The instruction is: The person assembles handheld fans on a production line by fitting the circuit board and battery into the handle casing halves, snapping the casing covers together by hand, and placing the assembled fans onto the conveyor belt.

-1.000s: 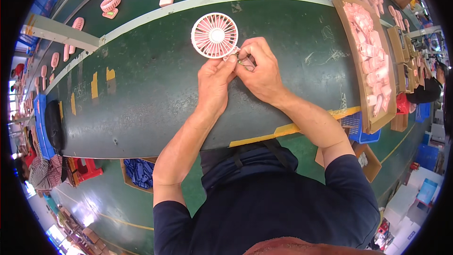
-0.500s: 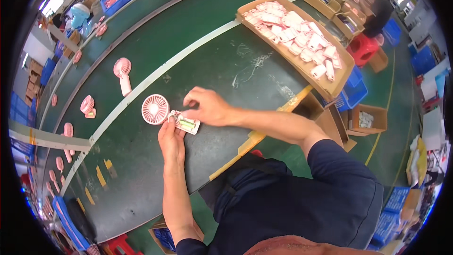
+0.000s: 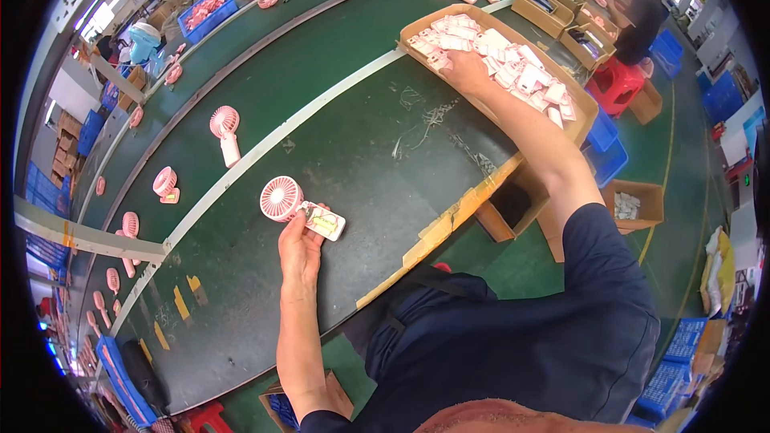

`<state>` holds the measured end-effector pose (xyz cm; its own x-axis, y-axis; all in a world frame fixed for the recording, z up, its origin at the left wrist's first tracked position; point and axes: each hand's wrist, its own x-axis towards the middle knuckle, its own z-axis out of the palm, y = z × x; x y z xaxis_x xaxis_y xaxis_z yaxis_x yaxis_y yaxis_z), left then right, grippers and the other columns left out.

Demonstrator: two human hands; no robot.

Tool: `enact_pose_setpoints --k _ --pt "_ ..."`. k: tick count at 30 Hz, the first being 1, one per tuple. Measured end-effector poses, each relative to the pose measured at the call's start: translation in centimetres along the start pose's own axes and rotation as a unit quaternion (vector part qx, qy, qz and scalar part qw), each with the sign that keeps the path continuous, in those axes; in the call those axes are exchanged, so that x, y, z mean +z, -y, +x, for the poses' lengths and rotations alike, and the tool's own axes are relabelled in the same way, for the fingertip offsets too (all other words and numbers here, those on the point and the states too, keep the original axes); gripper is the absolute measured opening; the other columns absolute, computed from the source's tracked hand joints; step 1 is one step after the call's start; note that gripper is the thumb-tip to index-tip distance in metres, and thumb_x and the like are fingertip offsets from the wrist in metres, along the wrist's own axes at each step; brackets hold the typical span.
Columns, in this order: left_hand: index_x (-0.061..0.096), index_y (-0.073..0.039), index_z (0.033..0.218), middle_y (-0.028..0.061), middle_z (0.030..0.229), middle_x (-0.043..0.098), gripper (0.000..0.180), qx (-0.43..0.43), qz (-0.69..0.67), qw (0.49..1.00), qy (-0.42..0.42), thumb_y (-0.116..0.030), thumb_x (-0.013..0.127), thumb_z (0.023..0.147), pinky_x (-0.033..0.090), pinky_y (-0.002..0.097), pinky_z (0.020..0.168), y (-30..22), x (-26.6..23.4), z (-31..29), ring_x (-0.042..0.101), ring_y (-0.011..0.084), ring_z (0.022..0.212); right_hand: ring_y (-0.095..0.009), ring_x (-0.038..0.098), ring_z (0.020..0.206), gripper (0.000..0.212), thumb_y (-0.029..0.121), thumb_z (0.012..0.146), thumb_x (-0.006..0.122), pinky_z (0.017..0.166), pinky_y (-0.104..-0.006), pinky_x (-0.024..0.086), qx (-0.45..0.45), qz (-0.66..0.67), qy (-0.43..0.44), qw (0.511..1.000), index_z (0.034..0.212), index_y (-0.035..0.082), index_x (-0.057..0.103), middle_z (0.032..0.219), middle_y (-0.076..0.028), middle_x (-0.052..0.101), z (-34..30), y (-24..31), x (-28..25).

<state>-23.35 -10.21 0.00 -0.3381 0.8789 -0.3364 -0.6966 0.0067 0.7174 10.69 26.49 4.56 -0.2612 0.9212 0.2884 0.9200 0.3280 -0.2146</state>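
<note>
My left hand (image 3: 301, 253) is closed around a pink handheld fan (image 3: 281, 199) by its neck, just above the table. The fan's round grille faces up. Its handle is open on the upper side, showing a pale yellow-green piece and thin wiring inside. My right arm stretches out to a shallow cardboard box (image 3: 584, 127) at the far right. There my right hand (image 3: 468, 72) rests at the near left edge of a heap of pink plastic casing pieces (image 3: 507, 54). Its fingertips point down among them and are hidden, so a grip cannot be made out.
Beyond a pale divider strip (image 3: 261, 141), more pink fans (image 3: 224, 122) lie on a green surface. Yellow tape (image 3: 449, 226) runs along the table's near edge. A blue crate (image 3: 207, 12) of pink parts stands at the far left. A co-worker (image 3: 640, 16) sits at the far right.
My right hand has left the fan and moved far and right to the box of casing pieces. My left hand still holds the fan. The view has shifted slightly.
</note>
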Motion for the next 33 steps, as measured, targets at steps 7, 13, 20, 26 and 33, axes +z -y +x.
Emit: enact_pose_setpoints --k 7,13,20,26,33 --pt "0.051 0.005 0.133 0.0264 0.129 0.062 0.036 -0.013 -0.043 0.998 -0.047 -0.018 0.053 0.106 0.052 0.0495 0.107 2.1 1.5 -6.8 0.062 0.0369 0.124 -0.038 0.068 0.101 0.023 0.020 0.085 0.067 0.089 -0.0469 0.054 -0.013 0.093 -0.115 0.989 0.101 0.007 0.077 0.104 -0.021 0.072 -0.3 -0.7 1.0" --pt "0.052 0.008 0.133 0.0269 0.132 0.062 0.039 0.002 -0.084 0.994 -0.067 -0.019 0.054 0.106 0.047 0.0506 0.111 4.5 1.6 -10.2 0.060 0.0381 0.126 -0.035 0.064 0.087 0.017 0.002 0.082 0.066 0.075 -0.0429 0.053 -0.320 0.169 -0.097 0.927 0.099 0.003 0.067 0.095 -0.014 0.063 -12.5 9.5 -2.3" --pt "0.053 0.006 0.130 0.0253 0.129 0.064 0.033 0.004 -0.113 0.990 -0.082 -0.018 0.053 0.107 0.051 0.0473 0.108 4.7 2.1 -11.5 0.063 0.0350 0.123 -0.035 0.063 0.103 0.047 0.012 0.076 0.079 0.087 -0.0443 0.051 -0.424 0.152 0.051 0.891 0.120 0.002 0.067 0.114 -0.014 0.065 -21.9 14.9 -1.5" --pt "0.053 0.006 0.130 0.0242 0.130 0.063 0.032 0.015 -0.137 0.987 -0.080 -0.017 0.050 0.108 0.051 0.0469 0.109 5.1 2.3 -11.5 0.063 0.0336 0.124 -0.034 0.053 0.128 0.065 0.033 0.082 0.079 0.104 -0.0461 0.044 -0.423 0.154 0.146 0.881 0.135 0.002 0.059 0.138 -0.015 0.057 -23.2 16.3 -2.8" --pt "0.035 0.001 0.148 0.0228 0.149 0.047 0.060 0.009 -0.201 0.980 0.006 -0.044 0.041 0.109 0.032 0.0490 0.122 6.1 3.0 -11.5 0.044 0.0307 0.142 -0.032 0.065 0.109 0.042 0.019 0.082 0.080 0.090 -0.0412 0.054 -0.433 0.162 0.073 0.884 0.119 0.002 0.068 0.116 -0.013 0.068 -23.5 16.6 -1.5"
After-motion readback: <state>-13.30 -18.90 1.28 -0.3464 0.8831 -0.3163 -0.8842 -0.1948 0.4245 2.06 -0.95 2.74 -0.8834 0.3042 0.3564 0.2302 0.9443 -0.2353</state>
